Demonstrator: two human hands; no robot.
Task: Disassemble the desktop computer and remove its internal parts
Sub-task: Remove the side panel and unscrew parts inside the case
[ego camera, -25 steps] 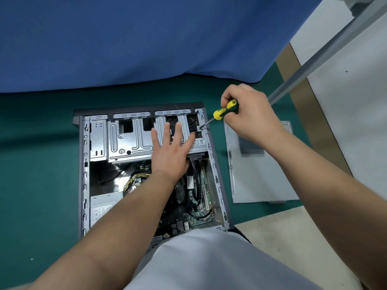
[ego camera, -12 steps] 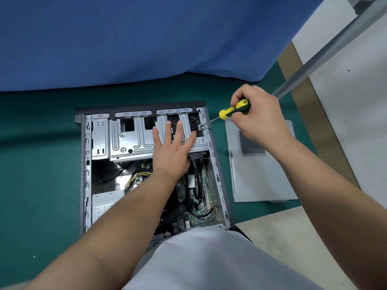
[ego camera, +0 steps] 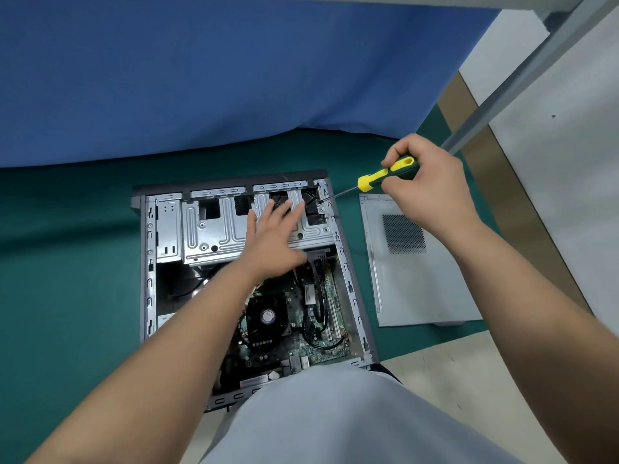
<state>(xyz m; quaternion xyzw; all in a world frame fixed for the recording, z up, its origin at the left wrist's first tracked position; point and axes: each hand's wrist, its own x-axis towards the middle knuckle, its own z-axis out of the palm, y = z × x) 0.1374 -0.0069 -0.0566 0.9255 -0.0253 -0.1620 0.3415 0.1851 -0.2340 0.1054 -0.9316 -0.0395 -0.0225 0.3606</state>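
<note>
Desk, green-covered, with a blue cloth hanging beyond the fingers; on it an open desktop computer case lying on its side, motherboard and black cooler fan exposed on the wrist side of the left hand, and a detached grey side panel flat beneath the right forearm, just beside the case. Silver drive cage at the case's far end, under the left hand, whose straight, spread fingers press flat on it, grasping nothing. Yellow-and-black screwdriver, grasped in the curled fingers of the right hand, its tip at the cage's corner just beyond the left fingertips.
</note>
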